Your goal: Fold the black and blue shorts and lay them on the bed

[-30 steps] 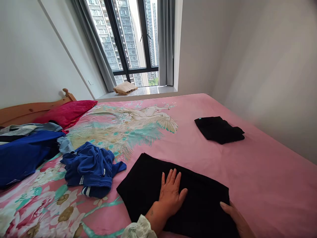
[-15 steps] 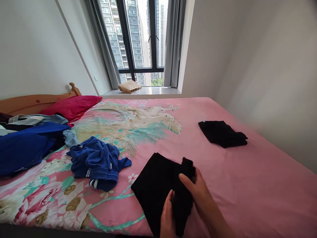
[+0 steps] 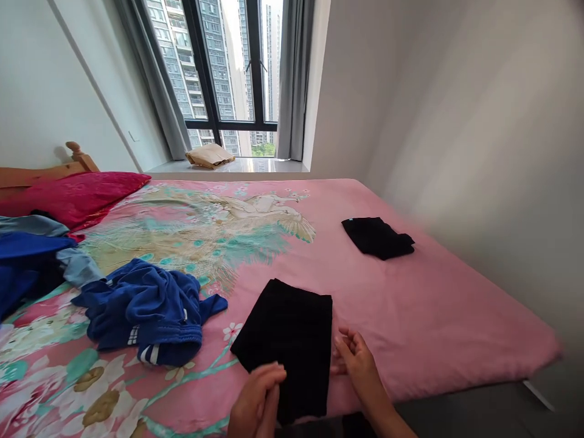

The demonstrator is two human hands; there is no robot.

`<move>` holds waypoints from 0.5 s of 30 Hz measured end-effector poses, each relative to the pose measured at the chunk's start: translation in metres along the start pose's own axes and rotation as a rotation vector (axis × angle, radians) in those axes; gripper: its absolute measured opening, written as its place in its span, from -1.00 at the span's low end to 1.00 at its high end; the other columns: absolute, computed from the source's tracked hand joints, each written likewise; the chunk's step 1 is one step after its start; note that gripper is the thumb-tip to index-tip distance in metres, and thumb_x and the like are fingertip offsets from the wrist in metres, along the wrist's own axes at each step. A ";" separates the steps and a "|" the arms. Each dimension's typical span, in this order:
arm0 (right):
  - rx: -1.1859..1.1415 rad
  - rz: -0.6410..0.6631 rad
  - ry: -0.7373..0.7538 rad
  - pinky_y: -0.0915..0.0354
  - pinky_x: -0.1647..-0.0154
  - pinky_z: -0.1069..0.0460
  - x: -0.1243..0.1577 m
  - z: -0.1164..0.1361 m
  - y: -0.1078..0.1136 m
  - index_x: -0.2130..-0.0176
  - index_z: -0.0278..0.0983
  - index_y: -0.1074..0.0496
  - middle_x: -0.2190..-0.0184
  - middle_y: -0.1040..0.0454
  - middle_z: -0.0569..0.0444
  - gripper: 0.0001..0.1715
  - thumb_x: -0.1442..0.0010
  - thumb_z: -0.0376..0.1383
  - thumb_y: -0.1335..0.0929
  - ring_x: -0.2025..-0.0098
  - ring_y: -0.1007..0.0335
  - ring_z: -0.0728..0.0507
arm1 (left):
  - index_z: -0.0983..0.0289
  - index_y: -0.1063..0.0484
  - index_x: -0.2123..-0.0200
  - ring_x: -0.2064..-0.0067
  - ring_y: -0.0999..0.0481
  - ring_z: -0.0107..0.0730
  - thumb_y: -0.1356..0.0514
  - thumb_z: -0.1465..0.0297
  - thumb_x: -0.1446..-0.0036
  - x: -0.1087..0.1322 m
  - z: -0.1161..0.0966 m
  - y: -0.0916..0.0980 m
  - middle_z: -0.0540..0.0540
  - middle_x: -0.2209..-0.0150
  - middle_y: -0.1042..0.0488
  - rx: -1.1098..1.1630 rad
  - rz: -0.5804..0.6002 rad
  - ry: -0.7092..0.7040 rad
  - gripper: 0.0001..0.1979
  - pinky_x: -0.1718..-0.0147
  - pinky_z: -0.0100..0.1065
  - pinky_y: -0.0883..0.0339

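A folded black garment [image 3: 292, 340] lies on the near part of the bed, its kind not clear from the folds. My left hand [image 3: 258, 398] is over its lower left edge, fingers stretched out and holding nothing. Just off the right edge is my right hand [image 3: 358, 365], fingers loosely bent and apart, with nothing in them. Left of the black garment sits a crumpled blue garment [image 3: 155, 310] with white stripes. Another folded black garment [image 3: 378, 237] rests farther back on the right.
A pink floral bedsheet [image 3: 438, 322] covers the bed, which ends at the front right. More clothes [image 3: 31, 255] are heaped at the left, by a red pillow [image 3: 91, 194]. A beige bundle [image 3: 210, 156] lies on the windowsill. A wall [image 3: 479, 152] stands to the right.
Both hands have let go of the black garment and moved apart. Its raised right part now lies folded flat. The view has turned to the right.
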State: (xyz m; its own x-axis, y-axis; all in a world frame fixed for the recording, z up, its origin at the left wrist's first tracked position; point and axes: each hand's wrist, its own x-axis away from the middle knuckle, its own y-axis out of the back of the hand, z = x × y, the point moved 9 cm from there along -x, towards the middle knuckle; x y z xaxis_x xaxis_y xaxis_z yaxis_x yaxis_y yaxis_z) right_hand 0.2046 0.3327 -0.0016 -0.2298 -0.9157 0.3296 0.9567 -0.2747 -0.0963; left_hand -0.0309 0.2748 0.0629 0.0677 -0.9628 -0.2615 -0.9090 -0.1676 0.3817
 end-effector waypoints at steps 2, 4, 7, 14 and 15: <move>-0.092 0.012 -0.156 -0.40 0.48 0.02 0.013 -0.033 0.016 0.16 -0.30 -0.29 0.41 -0.37 0.10 -0.25 0.26 0.02 -0.50 0.38 -0.39 -0.09 | 0.15 -0.47 0.09 -0.14 -0.36 -0.29 0.00 0.33 -0.24 -0.042 -0.017 -0.015 0.11 -0.03 -0.47 -0.173 0.191 -0.199 -0.71 -0.15 -0.19 -0.23; -0.168 0.101 -0.258 -0.38 0.43 0.01 0.028 -0.056 0.010 0.19 -0.31 -0.31 0.45 -0.38 0.11 -0.28 0.26 0.01 -0.51 0.43 -0.39 -0.07 | 0.13 -0.40 -0.02 -0.24 -0.22 -0.27 0.04 0.36 -0.26 -0.077 -0.020 -0.037 0.08 -0.13 -0.38 -0.376 0.365 -0.321 -0.67 -0.23 -0.05 -0.07; -0.230 0.222 -0.275 -0.38 0.36 -0.07 0.042 -0.065 -0.017 0.20 -0.31 -0.34 0.48 -0.41 0.11 -0.36 0.14 0.05 -0.46 0.43 -0.40 -0.10 | 0.09 -0.29 -0.12 -0.29 -0.10 -0.20 0.05 0.35 -0.26 -0.109 -0.014 -0.071 0.08 -0.23 -0.25 -0.634 0.541 -0.435 -0.62 -0.24 0.12 0.09; -0.202 0.051 -0.033 -0.21 -0.12 -0.19 0.036 -0.048 -0.032 0.04 -0.27 -0.38 0.16 -0.51 -0.04 -0.36 0.17 -0.23 -0.47 -0.07 -0.30 -0.31 | -0.03 -0.11 -0.22 -0.34 0.08 -0.21 0.11 0.18 -0.29 -0.111 -0.021 -0.142 0.04 -0.33 -0.02 -0.747 0.789 -0.623 -0.56 -0.26 0.16 0.34; -0.194 0.024 -0.005 -0.15 -0.17 -0.18 0.036 -0.048 -0.030 0.02 -0.28 -0.38 0.13 -0.50 -0.04 -0.34 0.18 -0.28 -0.46 -0.12 -0.26 -0.32 | -0.04 -0.10 -0.23 -0.35 0.09 -0.17 0.12 0.14 -0.28 -0.114 -0.016 -0.151 0.06 -0.33 0.01 -0.769 0.804 -0.587 -0.54 -0.25 0.20 0.36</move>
State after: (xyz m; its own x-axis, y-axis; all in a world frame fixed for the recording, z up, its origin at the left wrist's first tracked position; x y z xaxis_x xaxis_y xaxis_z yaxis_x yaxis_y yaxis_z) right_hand 0.1588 0.2936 -0.0316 -0.2062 -0.9212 0.3299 0.9093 -0.3050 -0.2833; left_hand 0.1050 0.4068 0.0489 -0.7654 -0.6436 0.0058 -0.1206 0.1522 0.9810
